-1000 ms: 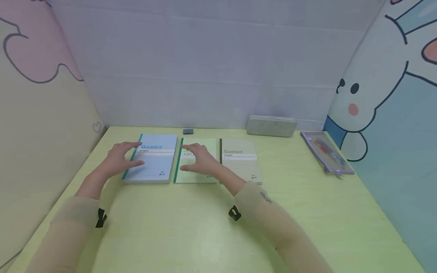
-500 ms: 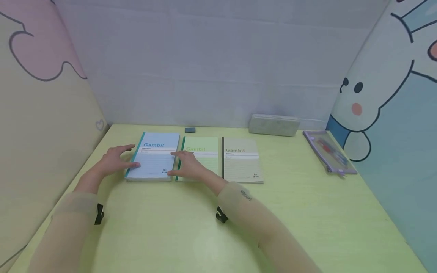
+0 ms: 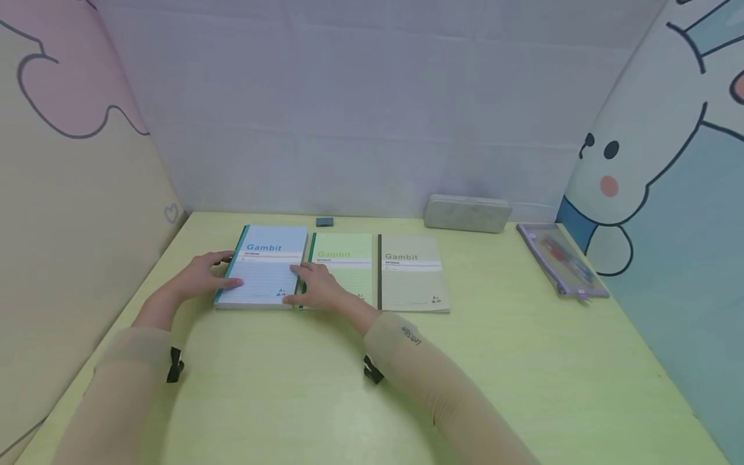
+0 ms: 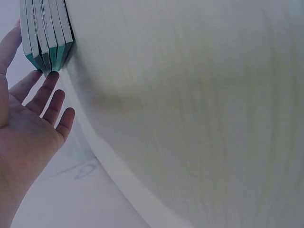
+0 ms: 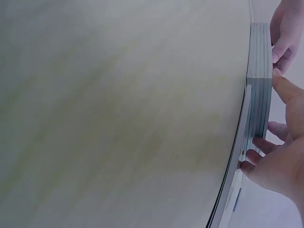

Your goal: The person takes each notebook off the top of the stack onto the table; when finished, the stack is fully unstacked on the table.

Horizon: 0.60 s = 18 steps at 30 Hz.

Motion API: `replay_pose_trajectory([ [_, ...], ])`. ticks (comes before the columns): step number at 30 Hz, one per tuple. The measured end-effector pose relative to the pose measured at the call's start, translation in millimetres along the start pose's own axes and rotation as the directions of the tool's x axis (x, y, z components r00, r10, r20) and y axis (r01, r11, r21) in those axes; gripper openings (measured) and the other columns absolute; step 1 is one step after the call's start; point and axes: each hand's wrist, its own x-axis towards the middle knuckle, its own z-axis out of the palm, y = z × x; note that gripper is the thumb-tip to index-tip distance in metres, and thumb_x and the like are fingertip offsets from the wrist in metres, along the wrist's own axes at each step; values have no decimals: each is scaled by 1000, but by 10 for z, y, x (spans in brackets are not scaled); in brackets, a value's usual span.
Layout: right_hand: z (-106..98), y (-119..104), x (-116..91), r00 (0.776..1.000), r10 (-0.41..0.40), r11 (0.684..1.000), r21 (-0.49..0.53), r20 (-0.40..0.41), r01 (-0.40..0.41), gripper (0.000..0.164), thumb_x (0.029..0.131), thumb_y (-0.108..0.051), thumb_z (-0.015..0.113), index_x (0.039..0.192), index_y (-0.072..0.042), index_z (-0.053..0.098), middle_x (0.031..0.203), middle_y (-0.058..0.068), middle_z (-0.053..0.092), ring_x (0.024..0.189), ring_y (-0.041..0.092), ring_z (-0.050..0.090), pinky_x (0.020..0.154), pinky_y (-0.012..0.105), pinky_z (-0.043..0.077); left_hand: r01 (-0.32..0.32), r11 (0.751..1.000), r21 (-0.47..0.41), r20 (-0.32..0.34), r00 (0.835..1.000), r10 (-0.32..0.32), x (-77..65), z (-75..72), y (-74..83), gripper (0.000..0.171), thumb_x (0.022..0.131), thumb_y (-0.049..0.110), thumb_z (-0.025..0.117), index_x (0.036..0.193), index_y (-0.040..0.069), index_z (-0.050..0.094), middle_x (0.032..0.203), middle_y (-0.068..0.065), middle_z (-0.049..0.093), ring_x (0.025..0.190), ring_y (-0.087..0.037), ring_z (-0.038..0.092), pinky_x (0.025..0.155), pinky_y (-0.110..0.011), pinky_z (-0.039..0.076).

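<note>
A stack of several blue "Gambit" notebooks [image 3: 264,271] lies flat at the left of the table. My left hand [image 3: 200,278] holds its left side, thumb on the top cover and fingertips against the teal spines [image 4: 54,52]; the ring and little fingers are off it in the left wrist view. My right hand [image 3: 320,286] grips the right edge, with the thumb over the cover's near right corner and fingers against the side [image 5: 260,104]. Partly under that hand is a green notebook [image 3: 349,248], beside a beige notebook [image 3: 413,278].
A grey pencil case [image 3: 467,214] stands at the back of the light yellow table [image 3: 279,394]. Behind the notebooks sits a small dark eraser-like block [image 3: 325,222]. Toward the right edge lies a purple-trimmed zip pouch [image 3: 560,258] with pens inside. Walls close three sides.
My right hand has moved left from over the green notebook to the blue stack's right edge. My left hand has come down and closed in on the spine side.
</note>
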Motion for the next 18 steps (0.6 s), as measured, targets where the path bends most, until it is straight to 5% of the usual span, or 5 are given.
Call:
replay_pose_trajectory([
  [11,24,3,-44,999,-7,1000,10,-50,7,82,81,-49,68,148,-16,33,151,9,31,139,25,28,110,33,30,33,996,-81,-3,999,-33,-34,49,-12,99,78,54,70,148,2,24,148,-32,18,132,-53,19,100,-68,24],
  [18,-79,24,-70,996,-7,997,77,-86,13,83,78,-41,75,146,-14,36,151,10,32,138,25,31,109,32,31,-22,992,-123,-45,999,16,-46,14,51,91,81,50,68,147,3,27,138,-25,38,124,-42,35,97,-61,33],
])
